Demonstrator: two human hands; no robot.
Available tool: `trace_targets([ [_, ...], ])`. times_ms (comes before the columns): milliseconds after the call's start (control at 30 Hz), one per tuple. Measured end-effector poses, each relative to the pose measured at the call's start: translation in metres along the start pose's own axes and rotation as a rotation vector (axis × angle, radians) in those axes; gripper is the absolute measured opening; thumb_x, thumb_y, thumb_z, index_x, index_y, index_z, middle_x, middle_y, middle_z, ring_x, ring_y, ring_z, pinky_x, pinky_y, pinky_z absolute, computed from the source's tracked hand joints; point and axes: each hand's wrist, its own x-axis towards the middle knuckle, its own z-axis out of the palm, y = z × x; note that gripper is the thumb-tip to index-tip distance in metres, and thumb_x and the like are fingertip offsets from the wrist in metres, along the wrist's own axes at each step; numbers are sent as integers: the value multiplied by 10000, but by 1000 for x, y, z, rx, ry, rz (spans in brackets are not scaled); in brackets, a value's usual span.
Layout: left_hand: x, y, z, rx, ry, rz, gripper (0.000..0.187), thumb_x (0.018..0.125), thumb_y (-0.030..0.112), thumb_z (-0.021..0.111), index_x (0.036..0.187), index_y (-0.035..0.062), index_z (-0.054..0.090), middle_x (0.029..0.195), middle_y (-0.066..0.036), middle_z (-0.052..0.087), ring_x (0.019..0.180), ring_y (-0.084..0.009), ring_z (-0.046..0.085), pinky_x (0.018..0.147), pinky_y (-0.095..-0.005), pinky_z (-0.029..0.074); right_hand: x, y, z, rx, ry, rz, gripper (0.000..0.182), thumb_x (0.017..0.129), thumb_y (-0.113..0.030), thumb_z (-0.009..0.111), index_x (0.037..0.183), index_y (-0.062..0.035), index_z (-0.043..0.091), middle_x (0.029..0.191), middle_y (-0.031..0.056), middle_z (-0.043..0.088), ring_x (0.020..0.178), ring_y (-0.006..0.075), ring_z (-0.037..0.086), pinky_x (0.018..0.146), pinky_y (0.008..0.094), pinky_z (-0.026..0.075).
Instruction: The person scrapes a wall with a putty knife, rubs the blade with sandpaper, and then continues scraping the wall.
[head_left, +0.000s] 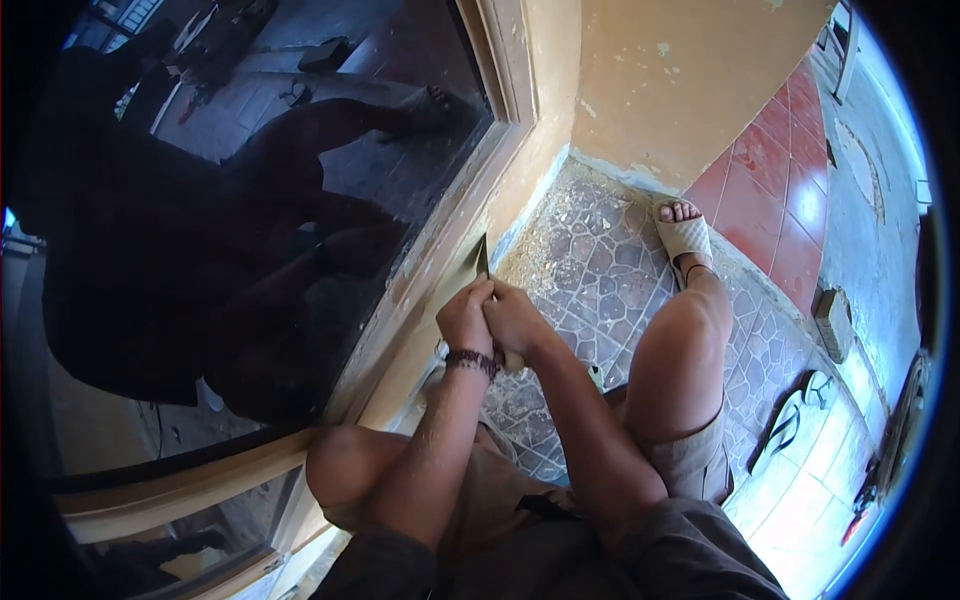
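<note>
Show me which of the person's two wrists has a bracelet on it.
The left wrist: a dark bracelet circles it, just behind the left hand. No bracelet shows at the right hand's wrist.

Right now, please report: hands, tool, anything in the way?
Left hand and right hand together, closed on bladed tool. Blade beside wall, contact unclear. Pale flakes on floor; no obstacle seen at blade.

I am noting the left hand [464, 316] and right hand [518, 322] hiding the grip of the bladed tool [482, 260], dark clutter [903, 415] at far right blurring beyond identification.
</note>
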Motion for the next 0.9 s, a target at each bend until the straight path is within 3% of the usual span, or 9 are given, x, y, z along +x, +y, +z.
trace_targets([
  [100, -5, 10, 3, 18, 22, 75, 215, 777, 59, 673, 967, -34, 709, 937, -90, 691, 856, -171, 621, 782, -271, 471, -2, -6, 1, -65, 9, -81, 472, 849, -125, 470, 1279, 70, 497, 1077, 268, 642, 955, 295, 650, 812, 332, 510],
  [267, 3, 6, 6, 68, -23, 7, 208, 785, 67, 664, 956, -44, 701, 945, -103, 685, 862, -169, 618, 782, -273, 470, -4, -18, -7, 75, -34, 152, 467, 849, -117, 466, 1289, 36, 502, 1026, 259, 655, 930, 282, 655, 809, 340, 511],
  [367, -9, 14, 10, 10, 10, 25, 270, 780, 50, 671, 1022, -70, 681, 1011, -144, 688, 904, -192, 638, 834, -277, 475, -10, -14, -7, -61, 17, -98, 472, 850, -101, 457, 1303, 24, 495, 968, 229, 660, 836, 271, 660, 711, 343, 529],
  [467, -5, 19, 10, 15, -6, 57, 300, 776, 38, 676, 1051, -83, 671, 1043, -162, 689, 927, -209, 649, 866, -280, 478, -2, -13, -7, -75, 0, -61, 486, 853, -103, 456, 1323, 21, 482, 956, 219, 664, 833, 260, 659, 721, 338, 527],
  [567, 1, 10, 13, -1, -16, 21, 276, 780, 43, 676, 1028, -78, 680, 1028, -161, 692, 911, -202, 647, 862, -278, 479, -2, -21, -11, 37, -17, 169, 483, 856, -113, 471, 1320, 17, 485, 973, 223, 668, 906, 241, 653, 789, 321, 514],
  [667, -11, 15, 15, 66, 16, 126, 269, 779, 53, 676, 1015, -77, 685, 1012, -152, 698, 896, -188, 648, 844, -271, 480, -8, -17, -13, -125, 10, -146, 487, 859, -103, 469, 1330, 22, 471, 959, 222, 664, 869, 234, 654, 719, 319, 524],
  [800, 9, 11, 14, 47, -57, 72, 280, 773, 80, 677, 999, -84, 686, 978, -133, 707, 891, -171, 647, 836, -262, 477, 5, -18, -9, 11, 35, 50, 454, 864, -108, 482, 1299, 22, 507, 993, 224, 662, 840, 229, 653, 692, 317, 523],
  [900, 4, 6, 18, 2, -35, 50, 280, 772, 83, 681, 1004, -74, 689, 980, -133, 704, 893, -178, 647, 837, -266, 478, -1, -18, -15, -34, 44, -20, 435, 865, -116, 485, 1264, 53, 520, 940, 224, 670, 815, 244, 662, 696, 321, 525],
])
